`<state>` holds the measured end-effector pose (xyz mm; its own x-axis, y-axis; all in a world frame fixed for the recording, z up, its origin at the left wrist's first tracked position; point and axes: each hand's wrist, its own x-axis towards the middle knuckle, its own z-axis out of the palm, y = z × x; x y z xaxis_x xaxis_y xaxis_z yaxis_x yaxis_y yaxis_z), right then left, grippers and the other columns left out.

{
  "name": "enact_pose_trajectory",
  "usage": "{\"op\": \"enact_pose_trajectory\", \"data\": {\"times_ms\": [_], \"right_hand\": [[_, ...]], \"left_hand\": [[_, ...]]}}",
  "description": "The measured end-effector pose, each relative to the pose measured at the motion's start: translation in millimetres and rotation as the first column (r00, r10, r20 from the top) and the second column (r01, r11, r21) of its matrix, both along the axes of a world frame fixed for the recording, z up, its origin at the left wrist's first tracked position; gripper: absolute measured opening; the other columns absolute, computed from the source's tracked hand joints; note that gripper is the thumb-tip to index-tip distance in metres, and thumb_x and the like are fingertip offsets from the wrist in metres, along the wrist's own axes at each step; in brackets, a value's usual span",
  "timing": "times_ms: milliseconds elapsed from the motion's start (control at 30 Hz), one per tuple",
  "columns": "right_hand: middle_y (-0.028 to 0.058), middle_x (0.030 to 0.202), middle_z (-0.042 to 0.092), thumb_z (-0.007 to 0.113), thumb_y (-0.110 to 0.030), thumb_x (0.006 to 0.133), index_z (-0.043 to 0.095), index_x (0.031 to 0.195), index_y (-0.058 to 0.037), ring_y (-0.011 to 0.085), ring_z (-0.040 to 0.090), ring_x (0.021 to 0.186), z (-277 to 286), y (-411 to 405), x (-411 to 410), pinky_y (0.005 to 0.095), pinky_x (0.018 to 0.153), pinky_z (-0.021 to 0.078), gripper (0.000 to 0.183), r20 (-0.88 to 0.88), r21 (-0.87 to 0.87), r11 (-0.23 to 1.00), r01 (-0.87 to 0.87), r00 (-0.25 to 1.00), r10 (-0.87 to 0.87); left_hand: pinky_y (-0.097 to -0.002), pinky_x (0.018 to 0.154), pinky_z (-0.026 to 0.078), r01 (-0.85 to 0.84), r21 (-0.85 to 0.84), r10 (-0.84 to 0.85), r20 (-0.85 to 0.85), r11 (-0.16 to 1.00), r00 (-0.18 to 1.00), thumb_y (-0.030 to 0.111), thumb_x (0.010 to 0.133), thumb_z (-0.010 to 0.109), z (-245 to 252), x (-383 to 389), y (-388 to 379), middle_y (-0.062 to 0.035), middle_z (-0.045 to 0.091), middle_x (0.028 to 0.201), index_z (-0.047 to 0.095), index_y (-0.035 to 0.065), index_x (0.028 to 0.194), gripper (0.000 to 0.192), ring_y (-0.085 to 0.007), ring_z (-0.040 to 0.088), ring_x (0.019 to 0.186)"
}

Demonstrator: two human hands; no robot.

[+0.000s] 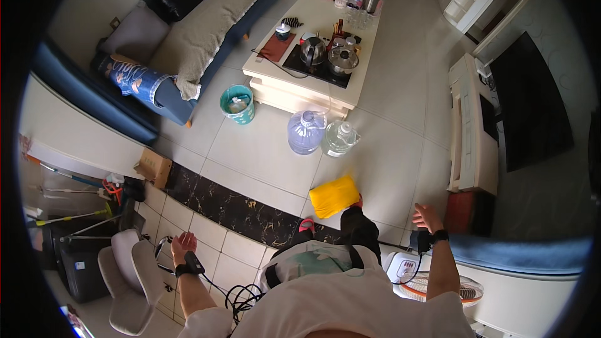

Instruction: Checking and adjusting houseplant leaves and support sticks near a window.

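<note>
My left hand [184,247] is held out at my left side, palm up, with nothing in it; a beige upholstered chair [130,281] stands near it. Out to my right, my right hand [426,218] is empty with its fingers apart, above the floor near an electric fan [407,270]. Each wrist wears a black strapped device with a cable. At my feet, a bright yellow package [334,196] partly hides one red slipper. Ahead of it stand a bluish plastic water jug [306,135] and a clear water jug [339,141].
A long coffee table [300,96] bears a kettle [313,51], a glass-lidded pot [342,60] and bottles. Left are a turquoise bin [243,115], a blue sofa [176,103], a cardboard box [155,166] and mops. A TV cabinet [469,141] lines the right wall. Looped black cable [242,298] hangs beside me.
</note>
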<state>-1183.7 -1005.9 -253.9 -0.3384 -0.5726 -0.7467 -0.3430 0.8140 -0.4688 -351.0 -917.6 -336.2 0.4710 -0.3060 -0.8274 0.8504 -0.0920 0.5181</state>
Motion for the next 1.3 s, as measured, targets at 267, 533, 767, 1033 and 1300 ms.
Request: {"op": "enact_pose_trajectory", "data": {"times_ms": [267,533,767,1033,1300], "right_hand": [[0.0172,0.103,0.065,0.053,-0.044,0.091,0.056,0.115,0.0015,0.0272,0.068,0.083,8,-19,-20,0.0375,0.07,0.0544,0.051,-0.03,-0.041,0.999,-0.017,0.999,0.016],[0.0202,0.108,0.064,0.054,-0.046,0.09,0.052,0.122,0.0014,0.0309,0.068,0.085,-24,-12,-83,0.0405,0.069,0.0559,0.057,0.05,0.023,0.998,0.052,0.997,-0.053],[0.024,0.114,0.06,0.051,-0.046,0.092,0.046,0.125,0.0012,0.0354,0.066,0.093,-60,-66,-173,0.0465,0.077,0.0536,0.058,0.118,0.094,0.994,0.057,0.991,-0.068],[0.0194,0.101,0.065,0.054,-0.045,0.09,0.055,0.111,0.0017,0.032,0.067,0.084,-72,-174,-323,0.0428,0.072,0.0544,0.051,0.104,0.049,0.999,0.012,0.994,-0.017],[0.0186,0.104,0.064,0.054,-0.048,0.09,0.053,0.115,-0.0002,0.0303,0.067,0.085,-38,-264,-445,0.0412,0.072,0.0543,0.054,0.157,-0.049,0.992,0.116,0.982,-0.107]], "left_hand": [[-0.0436,0.073,0.054,-0.014,0.06,0.016,-0.034,0.998,0.999,0.032,0.097,0.035,-20,-33,10,-0.0184,0.06,0.098,0.049,-0.0021,0.103,0.037,-0.0321,0.061,0.086],[-0.0441,0.073,0.054,0.021,0.098,-0.021,-0.005,0.995,1.0,0.033,0.096,0.036,-18,-80,-46,-0.0167,0.059,0.101,0.05,-0.0016,0.104,0.038,-0.0323,0.06,0.09],[-0.0444,0.082,0.051,0.098,-0.086,-0.095,0.039,0.992,0.995,0.035,0.096,0.041,27,-150,-153,-0.0132,0.063,0.101,0.058,0.0028,0.101,0.037,-0.03,0.06,0.094],[-0.0443,0.083,0.051,0.195,-0.254,-0.203,-0.003,0.947,0.979,0.034,0.096,0.044,58,-344,-292,-0.0157,0.064,0.104,0.061,0.0009,0.1,0.037,-0.0314,0.06,0.096],[-0.044,0.085,0.05,0.436,-0.324,-0.412,0.143,0.84,0.9,0.033,0.097,0.042,138,-524,-461,-0.0162,0.061,0.114,0.055,0.0008,0.113,0.038,-0.0313,0.059,0.101]]}}
